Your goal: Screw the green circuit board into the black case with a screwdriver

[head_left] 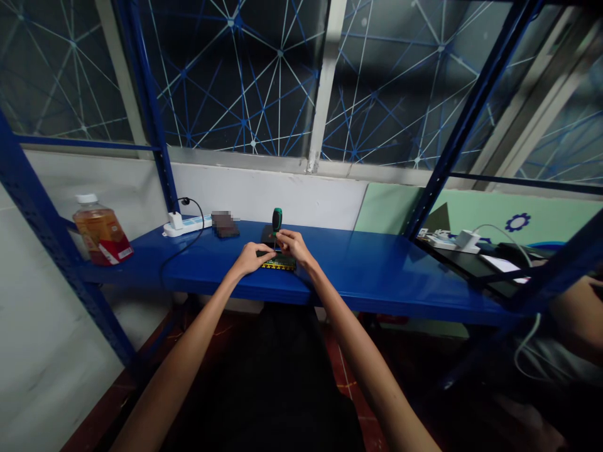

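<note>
My right hand [293, 245] is closed round the shaft of a screwdriver [277, 220], which stands nearly upright with its green and black handle above my fingers. Below its tip lies a small green board [279, 266] with a row of yellow parts along its front edge, near the edge of the blue table. My left hand [249, 258] is at the board's left side, thumb and fingertips pinched together close to the screwdriver's tip. What sits between those fingertips is too small to make out. Just behind the board is a dark flat object [267, 234], partly hidden by my hands.
A white power strip [188, 225] with a black cable [200, 210] and a dark blurred item [225, 225] lie at the back left. A bottle of amber drink [102, 231] stands far left. Blue shelf posts [426, 188] frame the table [377, 270]. Another person's arm [577, 311] is at right.
</note>
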Demonstrator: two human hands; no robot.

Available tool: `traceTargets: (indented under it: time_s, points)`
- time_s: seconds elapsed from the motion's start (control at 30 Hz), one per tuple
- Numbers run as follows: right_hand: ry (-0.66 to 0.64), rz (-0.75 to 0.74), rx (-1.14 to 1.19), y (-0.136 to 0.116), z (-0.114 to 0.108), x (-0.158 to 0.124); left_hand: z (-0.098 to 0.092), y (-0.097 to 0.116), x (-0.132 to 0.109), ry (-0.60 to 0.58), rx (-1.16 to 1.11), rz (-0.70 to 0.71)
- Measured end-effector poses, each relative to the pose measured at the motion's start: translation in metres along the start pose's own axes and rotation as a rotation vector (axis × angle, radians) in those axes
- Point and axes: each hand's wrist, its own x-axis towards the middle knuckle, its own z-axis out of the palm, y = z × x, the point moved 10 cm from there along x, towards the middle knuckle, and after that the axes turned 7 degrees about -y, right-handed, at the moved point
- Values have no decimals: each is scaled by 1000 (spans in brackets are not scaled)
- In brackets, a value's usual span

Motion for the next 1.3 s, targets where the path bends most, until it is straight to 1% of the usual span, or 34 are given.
traceTargets:
  time_s: [0.17,0.3,0.5,0.67,0.8,0.9,1.07,1.3]
  points:
    - [60,4,-131,1,-5,0,0,-3,0,5,13,-26]
    - [61,23,-204,3,-6,2,-1,-6,0,19,27,-38]
    - [50,-10,-212,4,-5,3,-1,-8,0,35,48,-43]
    - [53,-55,-206,2,-6,4,-2,-5,-1,41,52,-37]
    - [-12,-51,-208,1,3,3,-2,-2,-2,38,74,-11]
    - [-55,-37,-226,-1,10,2,-1,-5,-1,29,68,-12]
    - [-44,-41,-254,-7,10,0,-2,-11,0,44,58,-33]
    - [-39,-26,-240,-6,10,0,-4,-6,-2,69,88,-43]
